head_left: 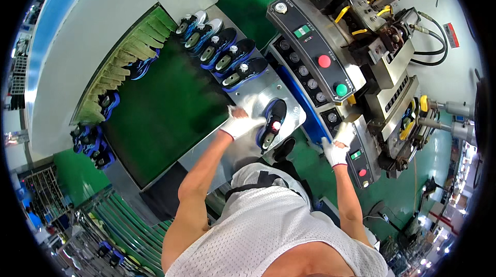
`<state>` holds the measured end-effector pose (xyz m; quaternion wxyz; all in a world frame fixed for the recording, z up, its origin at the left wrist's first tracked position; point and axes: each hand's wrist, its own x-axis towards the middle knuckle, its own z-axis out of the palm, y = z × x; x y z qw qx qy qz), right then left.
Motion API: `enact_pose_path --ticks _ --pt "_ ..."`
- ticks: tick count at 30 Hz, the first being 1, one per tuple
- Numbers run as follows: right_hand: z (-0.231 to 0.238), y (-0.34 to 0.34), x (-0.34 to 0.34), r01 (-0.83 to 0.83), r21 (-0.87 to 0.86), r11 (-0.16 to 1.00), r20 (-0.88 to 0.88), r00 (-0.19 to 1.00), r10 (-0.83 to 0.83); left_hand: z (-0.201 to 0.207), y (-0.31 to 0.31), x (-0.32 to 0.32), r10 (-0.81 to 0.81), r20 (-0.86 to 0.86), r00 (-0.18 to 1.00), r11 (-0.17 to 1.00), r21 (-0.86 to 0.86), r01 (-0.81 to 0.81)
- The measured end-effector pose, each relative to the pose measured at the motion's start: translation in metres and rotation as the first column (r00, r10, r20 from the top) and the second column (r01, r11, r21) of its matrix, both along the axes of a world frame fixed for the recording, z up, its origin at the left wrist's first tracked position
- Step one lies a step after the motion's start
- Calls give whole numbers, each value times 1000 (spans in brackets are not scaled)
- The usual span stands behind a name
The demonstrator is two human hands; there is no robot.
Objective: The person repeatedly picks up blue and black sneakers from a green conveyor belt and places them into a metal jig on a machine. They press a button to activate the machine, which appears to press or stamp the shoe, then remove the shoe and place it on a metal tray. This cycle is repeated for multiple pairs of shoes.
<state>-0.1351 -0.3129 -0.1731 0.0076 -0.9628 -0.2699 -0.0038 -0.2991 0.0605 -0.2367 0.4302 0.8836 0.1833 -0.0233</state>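
Observation:
My left hand [238, 122], in a white glove with bare fingertips, hovers over the metal ledge [217, 160], smeared by motion. Its thumb points toward a black and blue shoe [272, 123] with a red-topped last inside, and its fingers look spread. Whether it touches the shoe I cannot tell. My right hand [338, 144], gloved the same way, is held out at the machine's lower control panel [356, 145]. Thumb and fingers are apart there, with nothing visible between them. In the press, another shoe [408, 117] sits beneath yellow-handled clamps.
Several shoes on lasts [232, 62] stand in a row along the far ledge. A green conveyor belt [165, 111] runs under a fringed curtain [116, 67], with more shoes [95, 145] at its left edge. Round red [324, 61] and green buttons [341, 89] stick up from the upper panel.

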Motion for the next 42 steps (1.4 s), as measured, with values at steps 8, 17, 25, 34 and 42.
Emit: enact_pose_path --ticks 8,17,25,34,42 --pt "-94 196 -139 178 -277 944 -589 745 -313 -58 124 65 -9 78 997 994 107 0" --pt "-92 181 -128 826 208 524 -750 479 -457 -55 112 71 71 -143 987 968 249 -34" --pt "1 83 -158 960 219 -177 -965 187 -181 -3 -91 -1 -125 -145 982 979 -177 99" --pt "103 -124 -306 578 359 -732 -933 200 -299 92 -316 -3 -707 51 705 667 -285 689" --pt "144 -258 -465 22 671 -742 -740 -58 -671 215 -572 -57 -932 272 238 151 -306 940"
